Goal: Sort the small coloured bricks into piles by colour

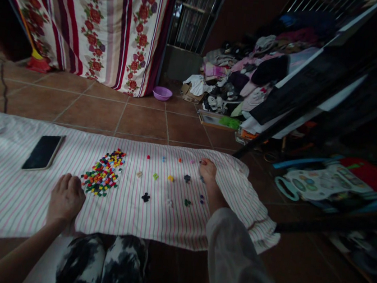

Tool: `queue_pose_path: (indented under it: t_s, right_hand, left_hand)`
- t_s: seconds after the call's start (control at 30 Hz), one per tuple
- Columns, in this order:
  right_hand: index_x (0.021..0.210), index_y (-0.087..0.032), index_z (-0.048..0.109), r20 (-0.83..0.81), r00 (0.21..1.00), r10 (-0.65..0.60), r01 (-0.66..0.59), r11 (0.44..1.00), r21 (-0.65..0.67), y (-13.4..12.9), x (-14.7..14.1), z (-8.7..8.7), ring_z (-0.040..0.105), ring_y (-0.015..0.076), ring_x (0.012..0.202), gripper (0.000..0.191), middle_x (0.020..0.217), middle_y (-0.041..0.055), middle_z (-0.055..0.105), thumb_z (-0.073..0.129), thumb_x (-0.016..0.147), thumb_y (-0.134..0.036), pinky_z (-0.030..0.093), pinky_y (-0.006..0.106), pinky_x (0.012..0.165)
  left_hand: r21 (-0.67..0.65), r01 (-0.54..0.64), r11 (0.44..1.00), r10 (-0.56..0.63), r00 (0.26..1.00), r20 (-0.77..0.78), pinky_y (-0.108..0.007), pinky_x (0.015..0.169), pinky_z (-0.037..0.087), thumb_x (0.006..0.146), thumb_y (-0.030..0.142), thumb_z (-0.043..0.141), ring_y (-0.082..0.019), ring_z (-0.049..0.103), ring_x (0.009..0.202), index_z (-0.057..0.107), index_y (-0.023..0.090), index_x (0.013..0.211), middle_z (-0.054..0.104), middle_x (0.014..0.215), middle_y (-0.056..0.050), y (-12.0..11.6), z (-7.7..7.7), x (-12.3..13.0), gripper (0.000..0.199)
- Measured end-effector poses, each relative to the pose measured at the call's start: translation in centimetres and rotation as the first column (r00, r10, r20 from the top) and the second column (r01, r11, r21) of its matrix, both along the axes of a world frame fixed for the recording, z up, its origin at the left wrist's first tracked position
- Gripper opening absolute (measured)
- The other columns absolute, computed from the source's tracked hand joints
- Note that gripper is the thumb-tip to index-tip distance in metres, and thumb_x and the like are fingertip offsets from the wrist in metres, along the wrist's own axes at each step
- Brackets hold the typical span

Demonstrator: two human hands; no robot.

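Observation:
My left hand (67, 198) rests on the striped cloth with its fingers curled in, and nothing shows in it. Just right of it lies a loose pile of tiny coloured cubes (101, 174). My right hand (208, 170) is at the far right of the cloth, thumb and finger pinched on a small dark cube (201, 162). Near its fingertips sits a pink cube group (192, 161). Small groups sorted by colour stand in rows: yellow cubes (170, 178), dark grey cubes (187, 178), black cubes (146, 197), green cubes (187, 202) and purple cubes (202, 199).
A phone (43, 152) lies on the cloth (112, 217) at left. Beyond are a tiled floor (96, 110), a floral curtain (113, 24), a purple basin (162, 94) and a heap of clothes (243, 75). A light-coloured plastic toy (313, 180) lies at right, past a dark bar.

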State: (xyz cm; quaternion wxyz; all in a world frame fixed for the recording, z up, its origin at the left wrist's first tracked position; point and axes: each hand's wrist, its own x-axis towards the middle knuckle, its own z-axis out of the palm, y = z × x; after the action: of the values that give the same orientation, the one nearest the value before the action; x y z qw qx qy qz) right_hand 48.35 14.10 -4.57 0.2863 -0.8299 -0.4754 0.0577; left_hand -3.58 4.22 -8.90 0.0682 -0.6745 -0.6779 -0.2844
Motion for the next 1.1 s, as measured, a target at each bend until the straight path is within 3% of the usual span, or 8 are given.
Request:
queue_pose_path:
  t_s: [0.2, 0.37, 0.53, 0.77, 0.87, 1.1]
  right_hand:
    - [0.099, -0.015, 0.075, -0.037, 0.998, 0.041, -0.041, 0.999, -0.018, -0.1, -3.3, 0.5, 0.068, 0.0191, 0.101, 0.035, 0.105, 0.0090, 0.074, 0.046, 0.080, -0.009, 0.049, 0.028, 0.096]
    - [0.092, -0.018, 0.075, -0.052, 0.970, 0.239, -0.236, 0.970, 0.055, -0.1, -7.5, 0.5, 0.066, 0.0179, 0.102, 0.033, 0.102, 0.0063, 0.074, 0.046, 0.080, -0.008, 0.048, 0.028, 0.098]
    - [0.093, -0.019, 0.074, -0.053, 0.888, 0.456, -0.444, 0.883, 0.155, -0.5, -13.3, 0.1, 0.064, 0.0179, 0.103, 0.032, 0.103, 0.0058, 0.073, 0.046, 0.082, -0.008, 0.047, 0.032, 0.100]
    - [0.096, -0.022, 0.075, -0.097, 0.700, 0.708, -0.679, 0.701, 0.218, -1.4, -21.5, -0.9, 0.065, 0.0163, 0.098, 0.031, 0.104, 0.0045, 0.072, 0.050, 0.084, -0.009, 0.049, 0.030, 0.095]
    - [0.097, -0.023, 0.076, -0.090, 0.639, 0.764, -0.739, 0.642, 0.204, -2.0, -24.2, -1.5, 0.065, 0.0152, 0.094, 0.033, 0.100, 0.0035, 0.071, 0.049, 0.085, -0.007, 0.050, 0.029, 0.093]
    - [0.100, -0.022, 0.076, -0.062, 0.571, 0.819, -0.817, 0.574, 0.063, -3.1, -28.8, -1.4, 0.063, 0.0175, 0.102, 0.032, 0.106, 0.0062, 0.069, 0.050, 0.090, -0.008, 0.048, 0.030, 0.096]
  left_hand:
    - [-0.013, -0.009, 1.000, 0.008, 0.998, -0.062, -0.051, 0.098, 0.044, 0.086, 0.023, 0.040, -0.032, 0.054, 0.111, 0.054, 0.020, 0.087, 0.059, 0.099, -0.015, -0.2, 0.5, 0.0, 0.014]
    - [-0.012, -0.001, 1.000, 0.000, 0.993, -0.118, -0.049, 0.093, 0.044, 0.087, 0.022, 0.039, -0.032, 0.053, 0.104, 0.053, 0.020, 0.086, 0.057, 0.094, -0.014, -0.1, 0.6, 0.0, 0.014]
    - [-0.020, -0.001, 1.000, -0.001, 0.994, -0.111, -0.046, 0.091, 0.044, 0.087, 0.019, 0.041, -0.031, 0.052, 0.103, 0.052, 0.020, 0.085, 0.056, 0.094, -0.013, -0.2, 1.0, 0.1, 0.012]
    - [-0.053, -0.049, 0.997, 0.042, 0.991, -0.124, -0.043, 0.091, 0.044, 0.088, 0.016, 0.041, -0.030, 0.052, 0.107, 0.053, 0.018, 0.088, 0.057, 0.099, -0.015, -0.3, 1.1, 0.4, 0.012]
    - [-0.047, -0.073, 0.996, 0.067, 0.989, -0.131, -0.044, 0.096, 0.042, 0.089, 0.017, 0.040, -0.031, 0.052, 0.113, 0.054, 0.017, 0.092, 0.059, 0.106, -0.016, -0.4, 0.8, 0.5, 0.014]
    - [-0.072, -0.088, 0.994, 0.081, 0.992, -0.096, -0.043, 0.098, 0.042, 0.090, 0.016, 0.040, -0.031, 0.051, 0.118, 0.056, 0.015, 0.096, 0.059, 0.113, -0.019, -0.5, 0.9, 0.6, 0.017]
